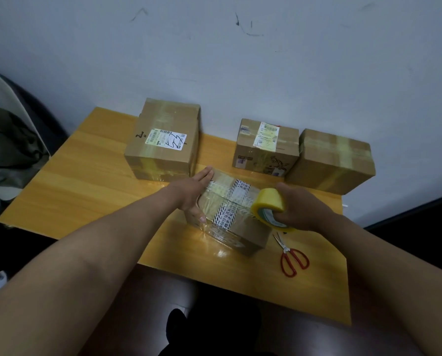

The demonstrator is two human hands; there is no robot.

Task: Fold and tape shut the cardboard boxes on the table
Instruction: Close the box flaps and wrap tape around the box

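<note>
A small cardboard box (236, 227) with printed black-and-white tape across its top lies near the table's front edge. My left hand (193, 192) rests flat on its left top, fingers straight and thumb down the near side. My right hand (301, 210) grips a yellow tape roll (267, 205) at the box's right end, with clear tape lying over the box.
Three closed, taped boxes stand at the back: a large one (164, 143) on the left, a labelled one (265, 147) and another (331, 161) on the right. Red-handled scissors (290, 254) lie right of the small box on the wooden table (86, 181). A chair (6, 140) stands at far left.
</note>
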